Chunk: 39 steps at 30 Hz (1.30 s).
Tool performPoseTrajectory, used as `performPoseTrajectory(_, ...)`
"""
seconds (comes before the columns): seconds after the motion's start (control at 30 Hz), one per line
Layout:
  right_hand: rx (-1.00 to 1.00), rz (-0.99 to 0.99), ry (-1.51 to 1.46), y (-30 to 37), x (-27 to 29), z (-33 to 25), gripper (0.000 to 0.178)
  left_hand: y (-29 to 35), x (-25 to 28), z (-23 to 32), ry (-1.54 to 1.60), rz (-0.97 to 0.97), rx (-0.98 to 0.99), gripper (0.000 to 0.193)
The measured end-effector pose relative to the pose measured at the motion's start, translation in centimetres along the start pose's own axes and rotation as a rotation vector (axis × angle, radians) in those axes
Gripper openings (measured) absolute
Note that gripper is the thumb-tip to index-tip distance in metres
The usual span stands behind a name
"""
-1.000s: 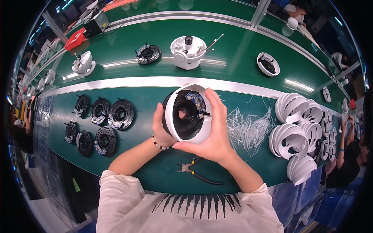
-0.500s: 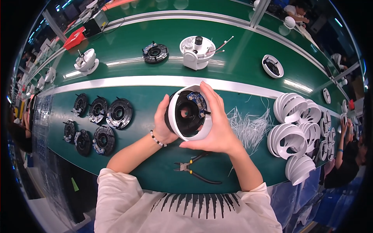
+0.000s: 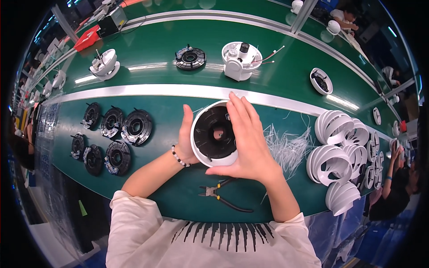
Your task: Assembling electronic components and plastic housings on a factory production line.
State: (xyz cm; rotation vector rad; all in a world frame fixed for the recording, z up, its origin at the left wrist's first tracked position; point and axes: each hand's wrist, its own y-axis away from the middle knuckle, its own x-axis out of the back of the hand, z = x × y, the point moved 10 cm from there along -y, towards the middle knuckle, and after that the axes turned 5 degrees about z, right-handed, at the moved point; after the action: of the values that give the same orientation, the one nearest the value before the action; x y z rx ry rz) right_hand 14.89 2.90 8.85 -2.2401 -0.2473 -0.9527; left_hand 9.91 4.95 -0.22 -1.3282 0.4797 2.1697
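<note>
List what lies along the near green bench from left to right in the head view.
Black round parts → left hand → white housing with black insert → right hand → white cable ties → stacked white shells.

Green workbench [image 3: 147, 71], reflected overhead lights

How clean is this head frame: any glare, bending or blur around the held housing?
Head view: fisheye bends the belt's silver rail; lamp glare streaks the green belt; white round housing, left hand and right hand look sharp; rim goes dark.
</note>
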Motion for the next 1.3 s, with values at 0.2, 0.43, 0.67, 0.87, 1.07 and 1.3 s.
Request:
performPoseTrajectory(0.2, -0.005, 0.051, -0.060, 0.3, 0.1, 0.1, 0.121, 0.9, -1.2, 0.6, -0.170, -0.037, -0.101, 0.081)
performPoseTrajectory(0.43, -0.044, 0.259, -0.031, 1.7, 0.5, 0.3, 0.126, 0.1, -1.8, 0.7, -0.096, 0.032, -0.158, 0.065)
performPoseTrajectory(0.67, -0.178, 0.306, -0.013, 2.8, -0.5, 3.2, 0.117, -0.9, 1.5, -0.3, 0.058, 0.431, -0.130, 0.046)
performPoseTrajectory(0.87, 0.219, 0.302, -0.132, 3.1, 0.8, 1.3, 0.063, -1.0, 1.8, 0.7, 0.104, 0.371, 0.104, 0.065)
performPoseTrajectory(1.07, 0.227, 0.289, -0.135, 2.8, 2.1, 1.0, 0.040, -0.6, 2.4, 0.1, 0.165, 0.263, 0.240, 0.056)
performPoseTrajectory(1.3, -0.027, -0.257, -0.017, 7.3, -0.5, -0.7, 0.105, -1.6, 7.5, 6.9, -0.066, 0.599, -0.116, 0.052)
